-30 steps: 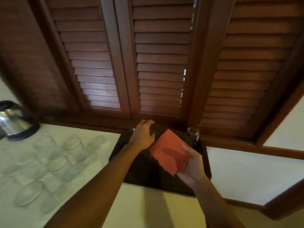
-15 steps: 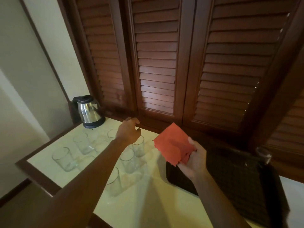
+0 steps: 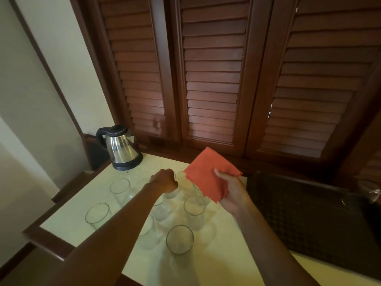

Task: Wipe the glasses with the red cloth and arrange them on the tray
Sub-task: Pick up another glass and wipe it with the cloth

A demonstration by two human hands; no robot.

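Observation:
Several clear glasses stand on the pale table top, among them one at the front and one at the left. My left hand reaches over the group, its fingers curled down round the top of a glass at the back. My right hand pinches the red cloth and holds it up above the table. The dark woven tray lies to the right. One glass stands at its far right edge, cut off by the frame.
A steel kettle with a black handle stands at the table's back left corner. Dark wooden louvred doors rise right behind the table. The table's wooden rim drops off at the left and front.
The view has swung left from the tray to the glasses. My left hand left the tray, crossed to the group and closed over a back glass. My right hand still holds the cloth.

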